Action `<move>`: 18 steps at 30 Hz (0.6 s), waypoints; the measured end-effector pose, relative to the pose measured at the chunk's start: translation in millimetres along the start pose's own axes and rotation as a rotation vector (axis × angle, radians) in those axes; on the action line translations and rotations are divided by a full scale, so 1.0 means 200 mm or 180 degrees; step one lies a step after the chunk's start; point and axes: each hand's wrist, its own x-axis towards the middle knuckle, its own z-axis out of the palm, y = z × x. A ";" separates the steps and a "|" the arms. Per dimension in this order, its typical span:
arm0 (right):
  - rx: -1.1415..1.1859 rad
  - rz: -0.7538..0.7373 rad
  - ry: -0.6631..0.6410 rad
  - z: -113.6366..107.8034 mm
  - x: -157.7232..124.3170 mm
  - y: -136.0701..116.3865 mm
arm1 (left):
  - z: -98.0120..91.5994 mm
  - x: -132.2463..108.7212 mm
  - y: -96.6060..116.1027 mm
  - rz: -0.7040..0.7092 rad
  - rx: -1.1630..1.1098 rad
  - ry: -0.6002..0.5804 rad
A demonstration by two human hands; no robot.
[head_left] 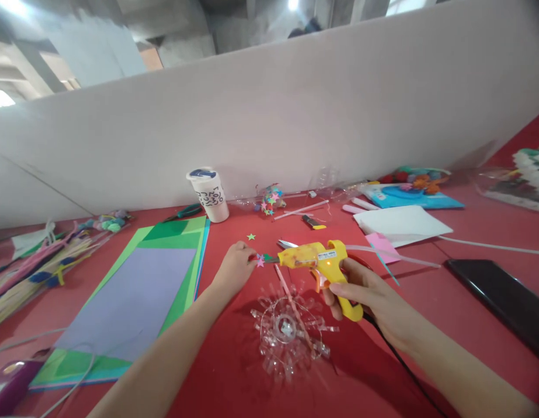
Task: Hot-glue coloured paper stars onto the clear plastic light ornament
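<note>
My right hand [365, 290] is wrapped round the grip of a yellow hot glue gun [304, 255], which points left with a small orange light lit on its side. A clear glue stick [395, 255] sticks out of its rear. At the nozzle, the fingertips of my left hand [234, 267] are pinched at a small pinkish-purple star [261, 261]; a green piece lies right beside it, partly behind the nozzle. A green star [251, 237] rests on the table just beyond. Below both hands lies a round cluster of clear plastic pieces [286, 328] with a pink stick [291, 299] across it.
Coloured sheets [134, 296] lie on the left, pipe cleaners [38, 273] beyond them. A white cup [209, 195] stands at the back near a bag of stars [272, 200]. A utility knife [313, 222], white paper [404, 225] and a black phone [496, 302] are rightward. The gun's cord [400, 360] trails to the front.
</note>
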 end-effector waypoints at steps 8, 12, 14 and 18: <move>0.0074 0.0071 0.0172 -0.01 0.03 0.03 | 0.01 0.00 -0.01 -0.0348 -0.0316 -0.0172; 0.0096 0.0113 0.0227 -0.01 0.04 0.03 | -0.03 -0.02 -0.03 -0.0463 -0.0760 -0.0317; 0.0102 0.0132 0.0244 -0.02 0.04 0.03 | -0.08 -0.03 -0.04 -0.0465 -0.1001 -0.0434; 0.0117 0.0112 0.0258 0.00 0.03 0.02 | -0.14 -0.05 -0.05 -0.0471 -0.1302 -0.0435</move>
